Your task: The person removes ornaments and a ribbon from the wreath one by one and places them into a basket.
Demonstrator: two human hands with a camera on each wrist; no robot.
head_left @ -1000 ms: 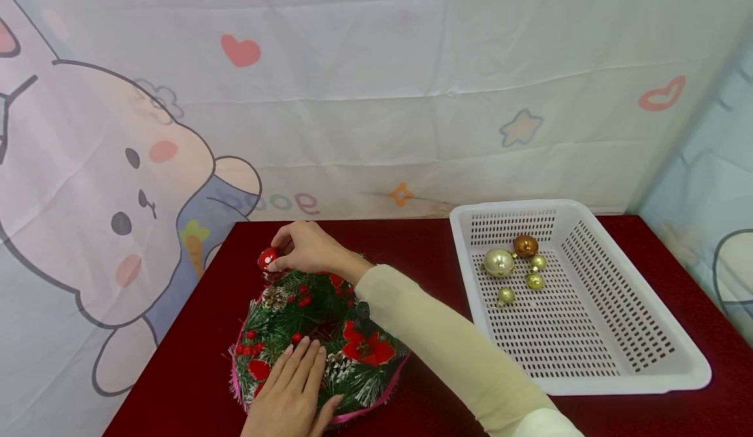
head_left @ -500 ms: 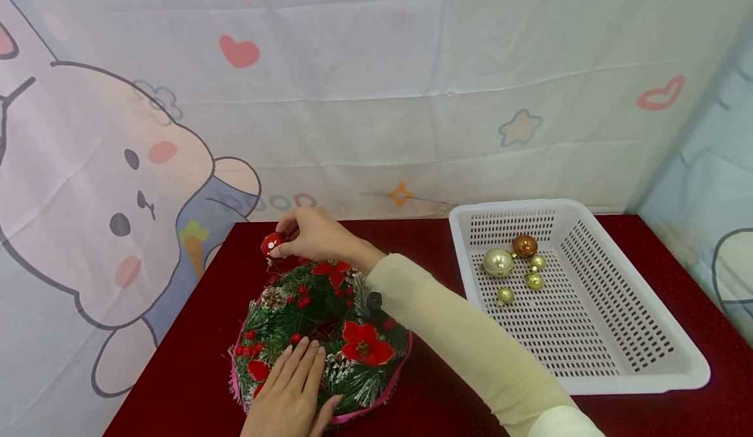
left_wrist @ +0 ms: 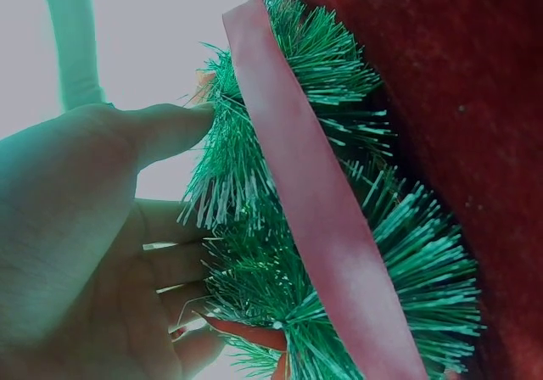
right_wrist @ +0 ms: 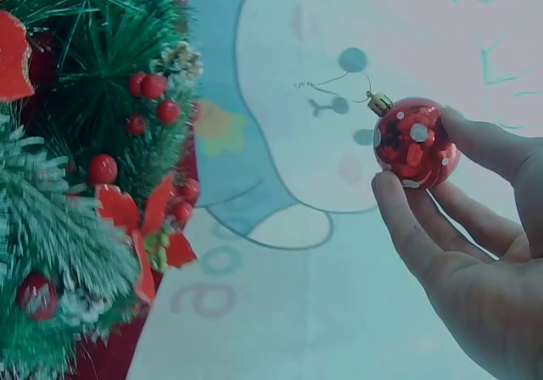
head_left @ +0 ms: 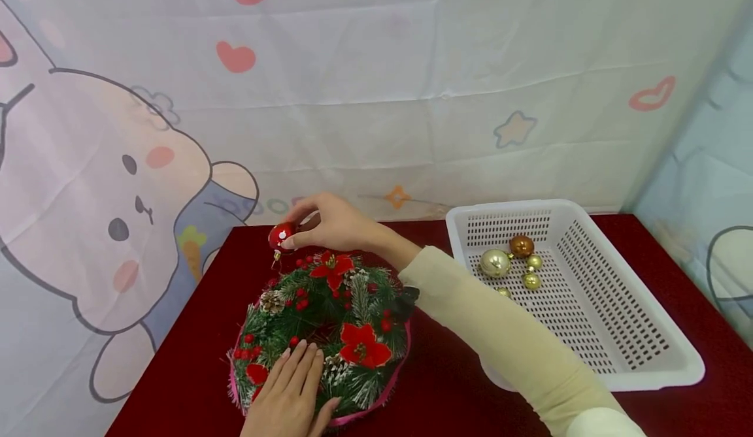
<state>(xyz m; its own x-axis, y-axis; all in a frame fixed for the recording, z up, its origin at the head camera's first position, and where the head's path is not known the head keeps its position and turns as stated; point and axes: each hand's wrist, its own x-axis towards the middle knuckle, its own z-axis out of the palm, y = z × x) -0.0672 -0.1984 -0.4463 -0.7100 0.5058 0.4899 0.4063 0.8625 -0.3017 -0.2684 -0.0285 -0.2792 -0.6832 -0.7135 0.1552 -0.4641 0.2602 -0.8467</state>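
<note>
A green Christmas wreath (head_left: 306,319) with frosted tips, red poinsettias, berries and pine cones lies on the dark red table. Across its near part rests my left hand (head_left: 291,388), fingers straight and close together. The left wrist view shows a pink ribbon (left_wrist: 310,185) along the wreath's side, with the left thumb (left_wrist: 174,130) touching the bristles. Above the wreath's far left edge, my right hand (head_left: 338,225) pinches a red Christmas bauble (right_wrist: 414,147) with white dots between thumb and fingers. Its gold cap points downward in the head view, with a thin wire hook trailing from it.
To the right stands a white perforated plastic basket (head_left: 659,375). Inside lie a pale gold bauble (head_left: 495,263), a copper bauble (head_left: 521,246) and a few small gold ones. A cloth backdrop (head_left: 376,130) with cartoon prints hangs behind the table.
My right hand has lifted the red bauble up off the wreath's far left edge and drifted slightly right; the bauble's cap and hook have come into view. The left hand has stayed put.
</note>
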